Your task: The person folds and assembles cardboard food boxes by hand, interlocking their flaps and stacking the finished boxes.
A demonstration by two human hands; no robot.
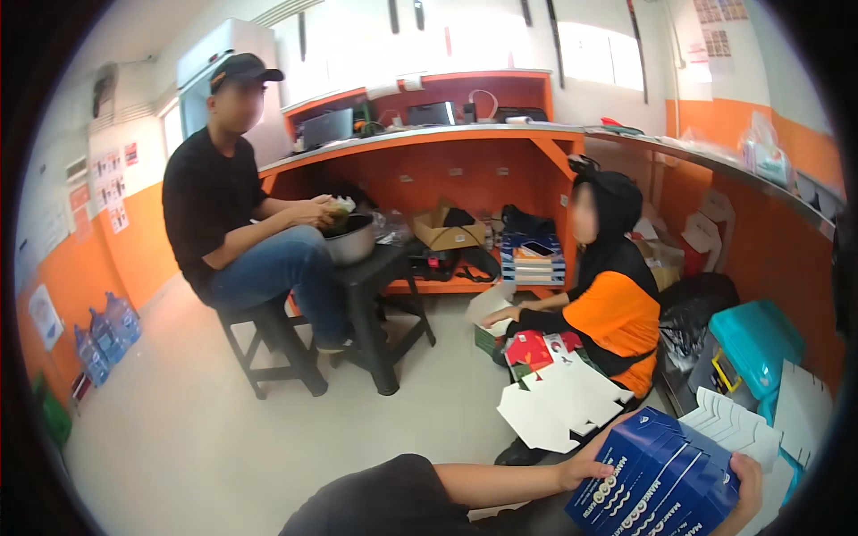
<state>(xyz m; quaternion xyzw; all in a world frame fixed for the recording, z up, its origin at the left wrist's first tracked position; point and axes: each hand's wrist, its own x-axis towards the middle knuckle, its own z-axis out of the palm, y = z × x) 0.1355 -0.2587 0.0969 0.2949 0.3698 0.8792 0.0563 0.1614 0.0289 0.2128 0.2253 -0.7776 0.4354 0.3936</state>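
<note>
At the lower right I hold a stack of folded blue cardboard food boxes (661, 478) with white print, their edges overlapping. My left hand (585, 464) grips the stack's left side, with the thumb across the blue face. Closed round the right edge is my right hand (744, 491). White notched flaps (728, 429) stick out behind the blue faces. Just beyond lies a white unfolded carton sheet (563, 406), next to a seated person in an orange and black top (617, 313), whose hands touch another carton piece (487, 317).
At the left, a person in a black shirt (214, 188) sits on a dark stool (277, 357), hands over a metal pot (350, 243) on another stool (380, 313). A turquoise toolbox (760, 344) stands at the right. Water bottles (107, 330) line the left wall.
</note>
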